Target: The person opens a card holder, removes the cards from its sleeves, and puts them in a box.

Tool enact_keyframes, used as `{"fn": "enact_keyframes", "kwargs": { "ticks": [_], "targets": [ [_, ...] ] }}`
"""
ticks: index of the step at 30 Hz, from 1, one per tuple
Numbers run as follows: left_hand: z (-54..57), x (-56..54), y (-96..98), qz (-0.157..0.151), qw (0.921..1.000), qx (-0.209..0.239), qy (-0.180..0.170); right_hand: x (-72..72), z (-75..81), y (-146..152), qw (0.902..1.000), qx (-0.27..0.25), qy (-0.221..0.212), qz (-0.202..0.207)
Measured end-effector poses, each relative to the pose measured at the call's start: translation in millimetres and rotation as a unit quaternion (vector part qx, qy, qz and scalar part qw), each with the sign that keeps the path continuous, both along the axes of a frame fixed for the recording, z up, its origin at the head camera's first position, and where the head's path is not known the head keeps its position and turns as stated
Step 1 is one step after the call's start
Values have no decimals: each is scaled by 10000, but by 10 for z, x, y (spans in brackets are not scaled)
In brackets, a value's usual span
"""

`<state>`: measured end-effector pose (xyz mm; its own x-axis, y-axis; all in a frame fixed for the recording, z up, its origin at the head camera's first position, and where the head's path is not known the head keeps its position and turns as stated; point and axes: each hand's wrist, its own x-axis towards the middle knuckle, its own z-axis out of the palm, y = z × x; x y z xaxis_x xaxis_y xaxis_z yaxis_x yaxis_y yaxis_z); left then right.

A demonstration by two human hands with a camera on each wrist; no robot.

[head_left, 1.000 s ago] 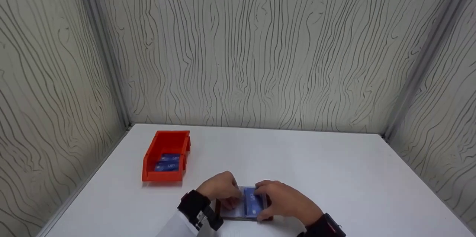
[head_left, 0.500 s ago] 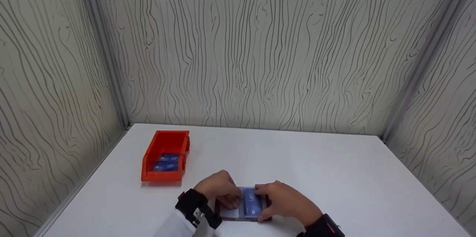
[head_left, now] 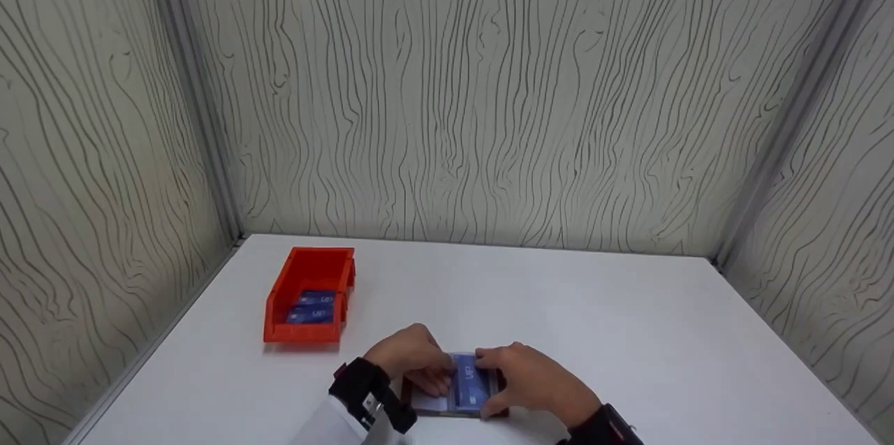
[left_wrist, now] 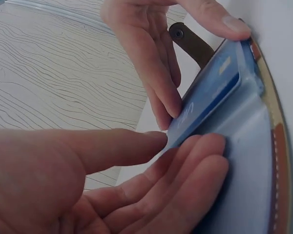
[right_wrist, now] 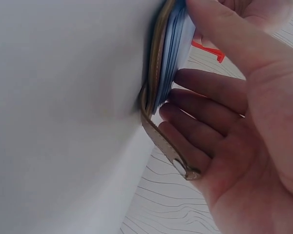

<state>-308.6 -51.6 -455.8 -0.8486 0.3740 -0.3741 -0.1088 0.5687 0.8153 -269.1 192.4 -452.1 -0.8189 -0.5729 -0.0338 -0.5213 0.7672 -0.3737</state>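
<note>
An open brown card holder (head_left: 429,403) with clear plastic sleeves lies on the white table in the head view. A blue card (head_left: 471,383) is in its right half. At the inner long edge of this card, my left hand (head_left: 415,359) pinches with thumb and fingertips; its other fingers lie over the left sleeve. My right hand (head_left: 534,382) grips the right half, thumb at the near edge and fingers at the far edge. A snap strap (right_wrist: 163,146) sticks out from the holder beside the right palm. Stacked sleeves (right_wrist: 172,53) show edge-on in the right wrist view.
A red-orange open bin (head_left: 302,333) stands at the left of the table, with blue cards (head_left: 312,312) inside. Walls with a wood-line pattern (head_left: 447,96) enclose the table at the back and both sides.
The head view has shifted slightly. The blue card's inner edge now sits a little closer to my left fingertips. My right hand keeps its grip on the card holder.
</note>
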Motion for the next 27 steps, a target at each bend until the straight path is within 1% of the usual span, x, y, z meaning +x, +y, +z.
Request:
{"fn": "enact_keyframes", "kwargs": {
  "ticks": [8, 14, 17, 23, 27],
  "targets": [
    [-18, -27, -2, 23, 9999, -3, -134, 0, -43, -67, 9999, 57, 67, 92],
    [-36, -51, -29, 11, 9998, 117, -185, 3, -37, -100, 9999, 102, -102, 18],
    [-34, -58, -33, -8, 9997, 57, -229, 5, -34, -93, 9999, 70, -98, 30],
    [-38, -65, -27, 13, 9996, -129, -265, 9, -35, -82, 9999, 94, -47, 90],
    [-49, -63, -21, 67, 9995, -104, -275, 5, -45, -75, 9996, 182, 127, 199]
  ]
}}
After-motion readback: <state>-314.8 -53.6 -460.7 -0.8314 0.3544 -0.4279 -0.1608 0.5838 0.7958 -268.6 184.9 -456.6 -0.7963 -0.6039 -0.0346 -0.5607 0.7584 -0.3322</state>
